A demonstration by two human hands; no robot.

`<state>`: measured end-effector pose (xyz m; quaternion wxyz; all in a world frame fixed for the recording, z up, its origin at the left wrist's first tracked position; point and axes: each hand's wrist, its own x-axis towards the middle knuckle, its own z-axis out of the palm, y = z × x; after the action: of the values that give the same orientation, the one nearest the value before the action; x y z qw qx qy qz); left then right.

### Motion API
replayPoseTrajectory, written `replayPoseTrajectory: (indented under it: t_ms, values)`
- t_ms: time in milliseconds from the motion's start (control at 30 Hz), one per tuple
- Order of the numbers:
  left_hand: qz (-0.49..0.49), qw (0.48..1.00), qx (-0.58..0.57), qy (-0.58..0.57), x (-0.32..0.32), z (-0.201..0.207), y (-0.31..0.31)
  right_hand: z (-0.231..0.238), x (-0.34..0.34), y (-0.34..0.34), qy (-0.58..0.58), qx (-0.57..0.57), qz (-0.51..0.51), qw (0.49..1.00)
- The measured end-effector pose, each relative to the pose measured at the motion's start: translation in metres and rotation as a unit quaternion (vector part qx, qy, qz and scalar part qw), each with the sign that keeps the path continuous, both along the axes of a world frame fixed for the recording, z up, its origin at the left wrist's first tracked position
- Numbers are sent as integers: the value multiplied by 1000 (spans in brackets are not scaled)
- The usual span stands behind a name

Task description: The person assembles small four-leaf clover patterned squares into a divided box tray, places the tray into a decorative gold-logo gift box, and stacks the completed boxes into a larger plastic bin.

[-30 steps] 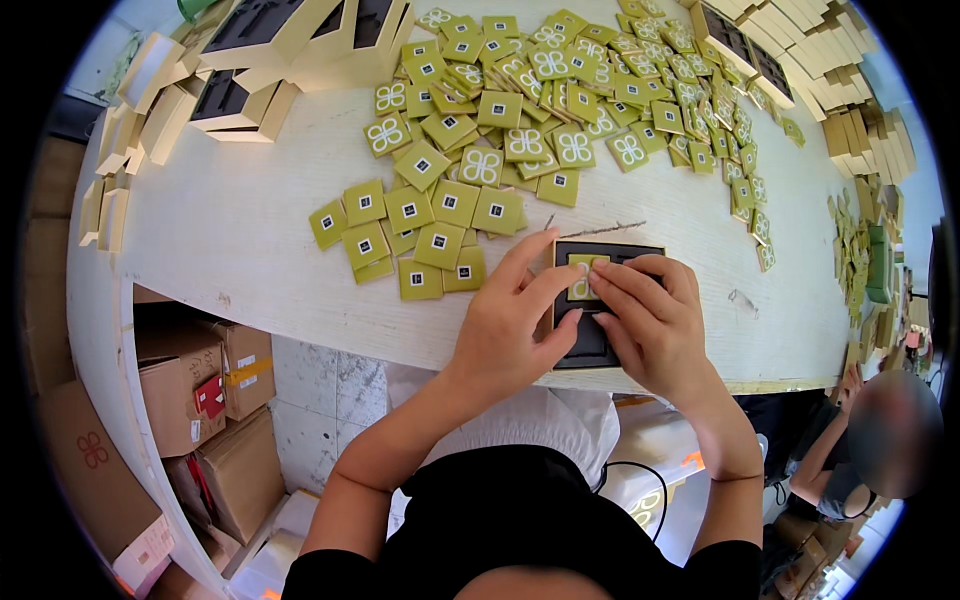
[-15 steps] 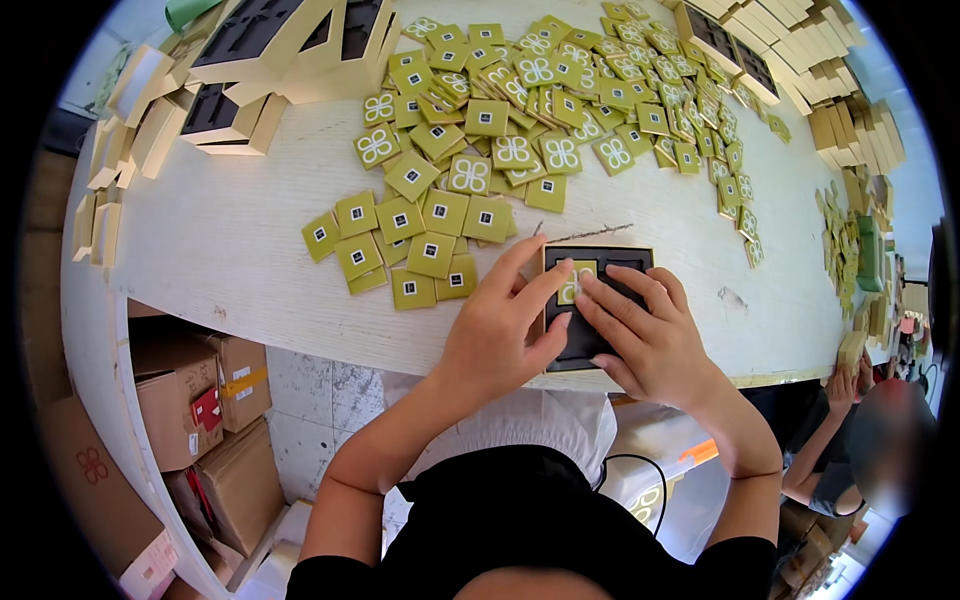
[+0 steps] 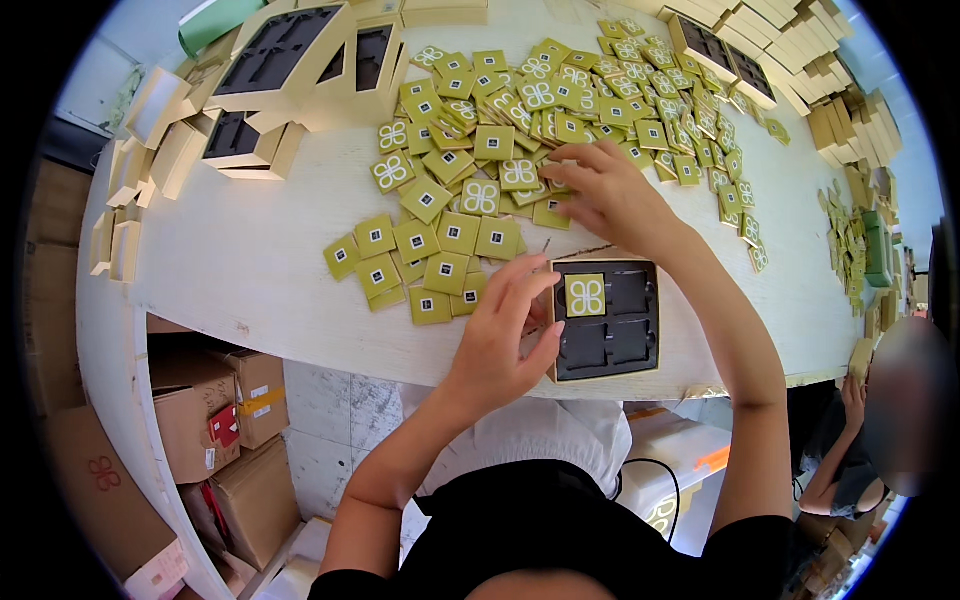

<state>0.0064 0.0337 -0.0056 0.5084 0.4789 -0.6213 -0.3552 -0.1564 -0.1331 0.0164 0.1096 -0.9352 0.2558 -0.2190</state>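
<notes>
A shallow square box (image 3: 632, 342) with a black insert of several square compartments stands near the table's front edge. One olive-green square tile (image 3: 586, 296) with a white four-loop pattern sits in its far left compartment. My left hand (image 3: 500, 325) grips the box's left wall, thumb and fingers along that edge. Beyond the box, my right hand (image 3: 618, 195) is over the near side of a heap of similar tiles (image 3: 480, 197). Its fingers are apart and bent down, close to a tile (image 3: 550, 212); no tile shows in them. Some tiles lie face up with the pattern, others show a small dark label.
Boxes with black inserts (image 3: 285, 55) are stacked at the far left, beside pale open trays (image 3: 180, 150). More boxes (image 3: 720, 50) line the far right. Cardboard cartons (image 3: 200, 410) fill a shelf under the table. Another person's hand (image 3: 853, 400) shows at the right.
My right hand has left the tile in the box and moved away to the heap. The box's insert is uncovered now. My left hand stays at the box's left edge.
</notes>
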Motion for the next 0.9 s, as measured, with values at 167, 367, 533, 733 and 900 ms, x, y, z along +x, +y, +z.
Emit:
replayPoseTrajectory:
  t_ms: [167, 367, 533, 733, 900]
  values:
    - [-3, 1000, 10, -5, 1, -2, 4, 8, 2, -13, 53, 185, -58, 980]
    - [1, 1000, -3, -17, 1, -1, 2, 3, 0, 11, 62, 98, -59, 992]
    - [-19, 999, -5, -50, 2, -2, 1, 21, 6, 20, 49, 323, -121, 937]
    - [-47, 995, -39, -83, 1, 0, 1, 66, -47, 48, -100, 349, -141, 921]
    - [-130, 957, -96, -240, 3, 14, 1, 42, -79, 84, -50, 285, -111, 951]
